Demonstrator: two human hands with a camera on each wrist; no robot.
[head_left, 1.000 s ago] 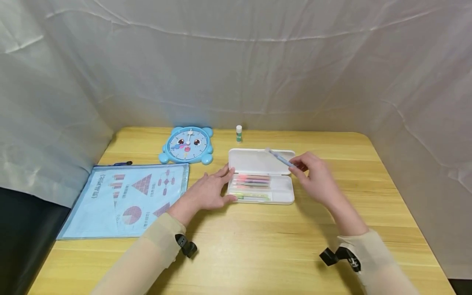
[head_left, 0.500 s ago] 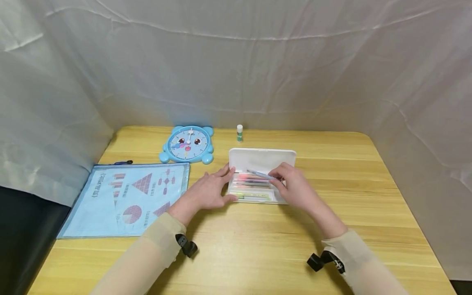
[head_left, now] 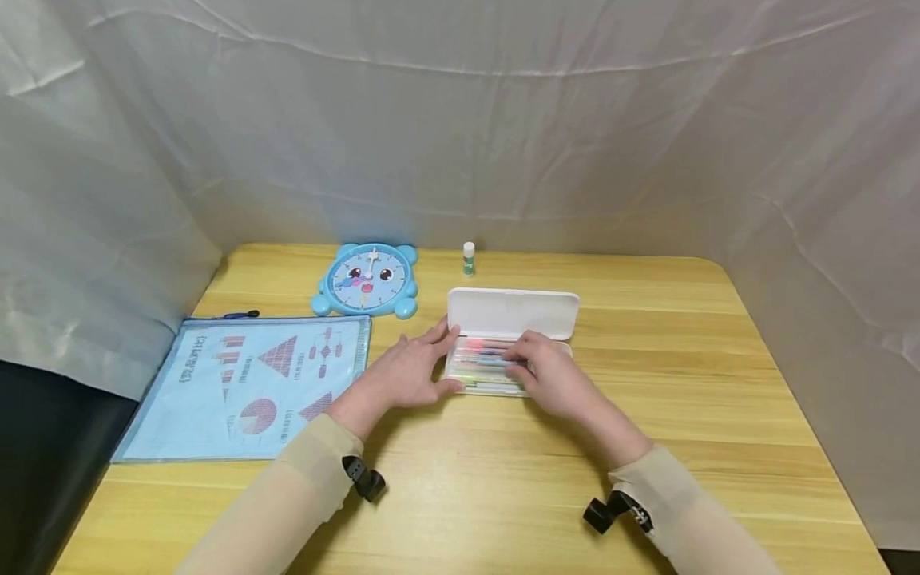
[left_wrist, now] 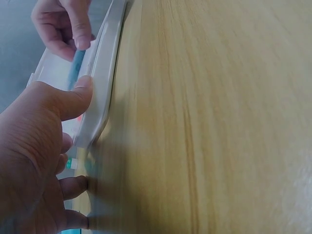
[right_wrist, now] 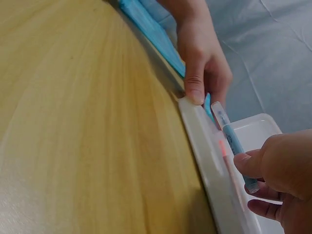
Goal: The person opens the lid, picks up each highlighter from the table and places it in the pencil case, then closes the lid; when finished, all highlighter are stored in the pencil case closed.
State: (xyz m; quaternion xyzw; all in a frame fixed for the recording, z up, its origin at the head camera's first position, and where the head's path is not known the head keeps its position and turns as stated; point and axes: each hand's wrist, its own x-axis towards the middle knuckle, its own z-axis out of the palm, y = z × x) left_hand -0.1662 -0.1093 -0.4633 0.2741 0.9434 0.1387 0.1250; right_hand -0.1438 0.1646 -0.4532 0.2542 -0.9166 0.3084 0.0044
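Observation:
An opened white pencil case [head_left: 513, 313] lies on the table, its lid raised at the back. Several colourful pens [head_left: 480, 346] lie in its tray. My left hand [head_left: 411, 372] grips the case's left end, thumb at the front corner and fingers toward the back. My right hand [head_left: 553, 375] pinches a light blue marker pen [right_wrist: 233, 139] with a clear cap between thumb and fingers. In the right wrist view the pen is held tilted over the tray. The right hand hides the tray's right part in the head view.
Left of the case lies a blue document pouch [head_left: 194, 415] with printed charts, a dark pen [head_left: 240, 315] at its back edge. Behind stand a blue toy clock [head_left: 368, 279] and a glue stick [head_left: 469, 259]. Pale curtains [head_left: 460, 144] surround the table.
My right hand has brought the blue marker pen left and down, from above the lid's right side to the tray. The left hand has stayed at the case.

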